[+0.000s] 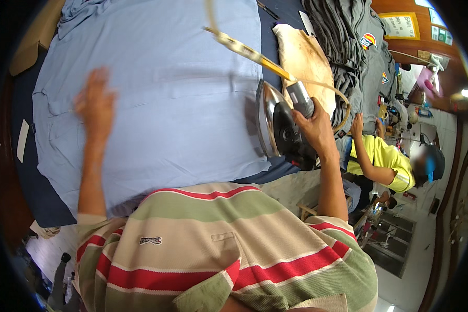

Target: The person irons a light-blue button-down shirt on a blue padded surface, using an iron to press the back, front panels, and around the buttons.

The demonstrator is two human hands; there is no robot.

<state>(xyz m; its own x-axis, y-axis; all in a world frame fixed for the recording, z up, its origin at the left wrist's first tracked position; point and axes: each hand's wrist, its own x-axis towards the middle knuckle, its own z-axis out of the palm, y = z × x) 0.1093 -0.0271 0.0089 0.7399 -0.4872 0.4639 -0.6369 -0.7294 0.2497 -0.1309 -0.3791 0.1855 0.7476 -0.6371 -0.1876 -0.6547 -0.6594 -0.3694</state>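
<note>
A pale blue garment [177, 125] lies spread over the dark blue table cover, with faint creases across it. My right hand [317, 130] grips the grey handle of a steam iron [286, 122] at the garment's right edge. The iron is tilted on its side, its shiny metal soleplate turned left toward the cloth. A yellow and beige hose [249, 54] runs from its handle to the upper left. My left hand [96, 104] is over the left part of the garment, blurred by motion, its fingers stretched out and holding nothing.
A scorched cream pad [304, 60] lies right of the garment. Beyond it are stacked dark grey garments [343, 47]. A co-worker in a yellow shirt [382, 161] stands at the right with hands at those garments. A cardboard box [34, 44] sits at the far left.
</note>
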